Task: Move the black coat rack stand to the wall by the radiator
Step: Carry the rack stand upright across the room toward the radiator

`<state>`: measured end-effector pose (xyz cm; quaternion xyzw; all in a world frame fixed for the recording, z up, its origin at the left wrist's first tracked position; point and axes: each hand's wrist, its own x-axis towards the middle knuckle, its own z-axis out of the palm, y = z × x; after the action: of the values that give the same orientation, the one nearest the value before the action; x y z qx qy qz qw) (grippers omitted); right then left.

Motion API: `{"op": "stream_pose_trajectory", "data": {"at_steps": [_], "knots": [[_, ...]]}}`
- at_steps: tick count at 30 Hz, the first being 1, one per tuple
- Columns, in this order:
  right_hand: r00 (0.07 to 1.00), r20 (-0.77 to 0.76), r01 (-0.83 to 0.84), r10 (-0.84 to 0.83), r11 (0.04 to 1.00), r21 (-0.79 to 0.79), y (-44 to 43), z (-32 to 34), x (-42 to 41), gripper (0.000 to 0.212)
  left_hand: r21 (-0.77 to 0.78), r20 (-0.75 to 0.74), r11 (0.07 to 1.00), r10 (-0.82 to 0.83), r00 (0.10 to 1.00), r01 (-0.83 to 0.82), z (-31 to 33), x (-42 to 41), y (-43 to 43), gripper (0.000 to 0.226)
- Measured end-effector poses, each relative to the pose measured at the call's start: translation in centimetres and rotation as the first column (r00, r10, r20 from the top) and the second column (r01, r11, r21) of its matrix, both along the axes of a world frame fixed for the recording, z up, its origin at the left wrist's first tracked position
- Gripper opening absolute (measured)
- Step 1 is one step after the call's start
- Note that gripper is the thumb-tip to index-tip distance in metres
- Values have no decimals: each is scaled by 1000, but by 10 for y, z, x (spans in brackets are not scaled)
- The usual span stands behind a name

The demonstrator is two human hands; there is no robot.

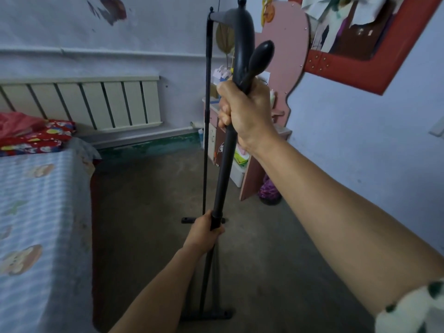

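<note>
Looking down the room, the biggest thing in shot was the pale blue back wall, with a dark reddish smear high up on it. Next in size was the bed along the left edge, covered in a light checked sheet, with red patterned bedding piled at its far end. Behind that, the white radiator ran along the wall, well apart from the stand. Grey concrete floor filled the middle.

Over in the far right corner sat a pink dresser with little bits and boxes on it, and a red-framed board hung on the right wall.

The black coat rack stand was out in the middle of the floor, near the camera, between the bed and the dresser. It had two uprights joined by a bar at the top, and flat feet at the bottom. I honestly couldn't tell if the near foot was touching the floor or lifted a bit, it was too blurry down there.

The right hand was wrapped tight around the nearer upright, just under the rounded pegs. The left hand was closed around the same pole lower down, at a joint in the tube.
</note>
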<state>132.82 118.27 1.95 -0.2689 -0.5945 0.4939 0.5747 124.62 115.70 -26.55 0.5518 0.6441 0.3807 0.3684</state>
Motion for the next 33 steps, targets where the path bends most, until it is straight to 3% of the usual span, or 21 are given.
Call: {"op": "stream_pose_trajectory", "data": {"at_steps": [5, 11, 20, 27, 33], "knots": [[998, 8, -66, 66, 998, -6, 33, -1, 6, 18, -7, 1, 999, 44, 999, -44, 0, 7, 27, 33], [987, -13, -160, 160, 987, 11, 81, -1, 21, 27, 6, -45, 994, 109, 993, -109, 1, 22, 65, 25], [956, 10, -293, 293, 956, 26, 162, -3, 46, 27, 11, -31, 978, 211, 977, -210, 6, 54, 131, 24], [932, -12, -360, 361, 932, 34, 210, -5, 30, 27, -14, 27, 960, 282, 959, -281, 5, 43, 175, 26], [930, 14, -366, 366, 930, 37, 253, -4, 5, 24, -19, -12, 948, 317, 948, -317, 3, 19, 219, 24]]}}
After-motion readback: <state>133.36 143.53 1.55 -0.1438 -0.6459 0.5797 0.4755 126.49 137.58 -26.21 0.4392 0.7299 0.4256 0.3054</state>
